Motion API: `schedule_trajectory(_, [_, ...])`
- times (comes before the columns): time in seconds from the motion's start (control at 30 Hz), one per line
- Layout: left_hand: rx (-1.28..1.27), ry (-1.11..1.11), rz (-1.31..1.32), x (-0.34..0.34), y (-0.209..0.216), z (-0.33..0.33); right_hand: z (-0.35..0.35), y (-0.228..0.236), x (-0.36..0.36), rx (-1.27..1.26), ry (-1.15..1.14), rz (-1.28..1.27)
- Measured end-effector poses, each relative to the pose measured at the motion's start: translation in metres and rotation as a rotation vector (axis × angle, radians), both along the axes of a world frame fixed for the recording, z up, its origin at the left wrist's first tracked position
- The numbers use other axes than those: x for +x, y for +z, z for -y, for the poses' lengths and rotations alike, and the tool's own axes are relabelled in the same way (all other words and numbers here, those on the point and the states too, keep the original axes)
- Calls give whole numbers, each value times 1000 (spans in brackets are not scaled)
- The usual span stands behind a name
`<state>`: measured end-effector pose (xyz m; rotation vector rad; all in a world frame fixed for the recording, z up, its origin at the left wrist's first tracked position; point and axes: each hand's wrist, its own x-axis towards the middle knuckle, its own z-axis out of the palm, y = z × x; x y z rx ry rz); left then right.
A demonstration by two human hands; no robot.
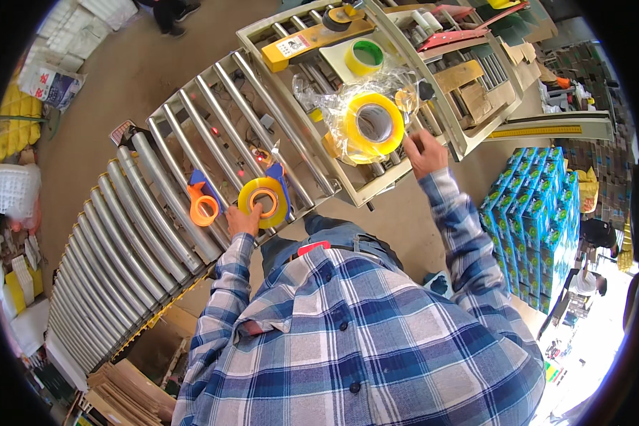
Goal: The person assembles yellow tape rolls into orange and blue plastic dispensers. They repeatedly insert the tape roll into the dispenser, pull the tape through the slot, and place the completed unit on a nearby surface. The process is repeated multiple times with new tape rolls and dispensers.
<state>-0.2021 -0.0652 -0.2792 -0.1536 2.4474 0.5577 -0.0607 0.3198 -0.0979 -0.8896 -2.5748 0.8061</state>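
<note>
On the roller conveyor point(209, 121), a blue-framed tape dispenser point(285, 186) carries a roll of yellow tape. My left hand point(243, 221) is closed at the near left side of that roll, its fingers at the orange hub. Just left of it lies a second dispenser point(203, 210), orange and blue. Farther right, a large yellow tape roll point(353, 126) rests in crumpled clear plastic wrap point(312, 96). My right hand point(427, 153) is beside the right edge of this roll, fingers curled toward the thumb. What they hold, if anything, is too small to make out.
A green-and-yellow tape roll point(349, 60) stands behind the wrapped one, near a yellow machine arm point(309, 44) over the conveyor. Blue-green cartons point(529, 220) are stacked at the right. Flat cardboard point(124, 397) lies at the lower left. Another person's legs point(167, 15) show at the top.
</note>
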Motion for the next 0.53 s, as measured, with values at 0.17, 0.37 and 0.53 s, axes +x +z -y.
schedule_trajectory(0.17, [-33,-19,-35,1,51,-2,-23,9,-74,453,171,571])
schedule_trajectory(0.37, [97,-20,-307,12,73,10,-31,7,-93,256,154,836])
schedule_trajectory(0.53, [270,-168,-402,5,97,-13,-39,44,-102,258,199,821])
